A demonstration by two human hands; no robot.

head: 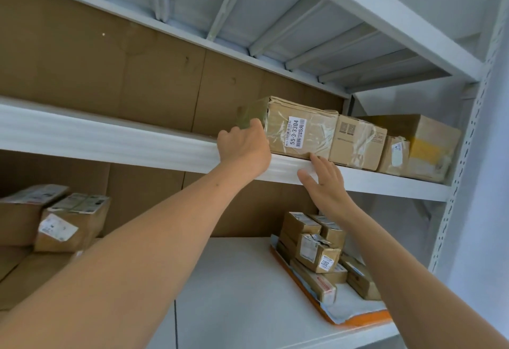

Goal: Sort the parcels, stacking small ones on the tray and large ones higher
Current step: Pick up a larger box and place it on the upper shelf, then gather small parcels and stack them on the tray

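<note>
The large labelled parcel (300, 131) lies lengthwise along the upper shelf (110, 132). The left hand (243, 147) curls round its left end, and the right hand (325, 183), fingers spread, is just below its front edge.

"55-3-3304" on the upper-shelf parcel's (300, 131) white label; "2007" on a small tray parcel (319, 255).

White metal shelf (110, 134) at mid level, ribbed underside of the top shelf (289, 32) above, brown cardboard backing panels (82, 67) butted edge to edge behind both levels, perforated white upright (465, 156) at right, pale wall (487, 238) beside it.
</note>
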